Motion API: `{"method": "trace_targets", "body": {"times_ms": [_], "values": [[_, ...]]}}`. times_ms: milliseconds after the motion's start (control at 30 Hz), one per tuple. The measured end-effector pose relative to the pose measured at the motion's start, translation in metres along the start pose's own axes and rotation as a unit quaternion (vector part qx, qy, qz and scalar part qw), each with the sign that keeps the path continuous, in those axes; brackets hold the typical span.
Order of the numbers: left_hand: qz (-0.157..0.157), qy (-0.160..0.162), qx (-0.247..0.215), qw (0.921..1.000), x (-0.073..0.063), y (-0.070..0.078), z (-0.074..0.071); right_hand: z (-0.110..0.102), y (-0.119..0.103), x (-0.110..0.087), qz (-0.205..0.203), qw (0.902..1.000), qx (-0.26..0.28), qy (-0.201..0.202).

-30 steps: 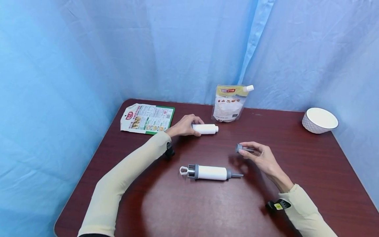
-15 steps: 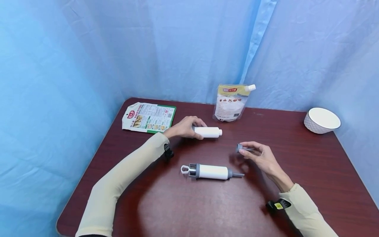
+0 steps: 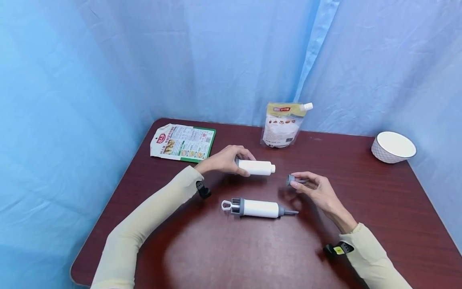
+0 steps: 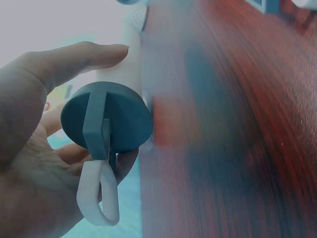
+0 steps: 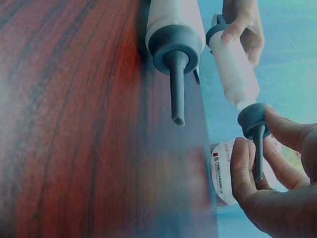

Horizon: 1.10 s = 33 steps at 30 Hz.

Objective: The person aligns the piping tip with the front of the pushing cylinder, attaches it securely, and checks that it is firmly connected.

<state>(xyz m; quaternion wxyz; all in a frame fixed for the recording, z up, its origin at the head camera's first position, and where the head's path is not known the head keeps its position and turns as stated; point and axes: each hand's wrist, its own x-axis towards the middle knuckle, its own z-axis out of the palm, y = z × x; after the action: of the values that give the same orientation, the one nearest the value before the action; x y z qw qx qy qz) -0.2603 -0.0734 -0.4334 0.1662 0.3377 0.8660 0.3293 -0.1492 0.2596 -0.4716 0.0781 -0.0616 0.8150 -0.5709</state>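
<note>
Head view: at the centre of the frame, my left hand (image 3: 228,159) curls round the rear of a white tube (image 3: 255,167), whose narrow neck points right. Right of centre, my right hand (image 3: 322,195) pinches a grey nozzle cap (image 3: 290,180) near that neck but apart from it. Below centre, an assembled syringe (image 3: 260,208) lies on the dark red table (image 3: 245,257), nozzle to the right. A flat packet (image 3: 184,142) lies left of centre, a spouted pouch (image 3: 282,126) stands above and right of centre, and a white bowl (image 3: 386,152) sits at the right.

Left wrist view: at left, my thumb lies along the tube; the grey end piece (image 4: 114,119) and white loop handle (image 4: 89,193) face the lens.

Right wrist view: at lower right, my thumb and fingertips close on the cap, its nozzle pointing down; the tube slants above it. The syringe's nozzle end occupies the top centre.
</note>
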Motion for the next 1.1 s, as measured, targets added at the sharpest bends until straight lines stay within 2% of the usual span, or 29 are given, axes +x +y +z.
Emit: {"method": "trace_targets", "body": {"times_ms": [600, 1100], "values": [[0.030, -0.016, -0.012, 0.9993, -0.020, 0.014, 0.008, 0.014, -0.010, -0.005, -0.002, 0.9999, -0.008, -0.013], [0.036, -0.032, -0.023, 0.9986, -0.022, 0.021, 0.017, 0.020, -0.011, -0.004, -0.014, 0.9997, 0.007, -0.018]]}}
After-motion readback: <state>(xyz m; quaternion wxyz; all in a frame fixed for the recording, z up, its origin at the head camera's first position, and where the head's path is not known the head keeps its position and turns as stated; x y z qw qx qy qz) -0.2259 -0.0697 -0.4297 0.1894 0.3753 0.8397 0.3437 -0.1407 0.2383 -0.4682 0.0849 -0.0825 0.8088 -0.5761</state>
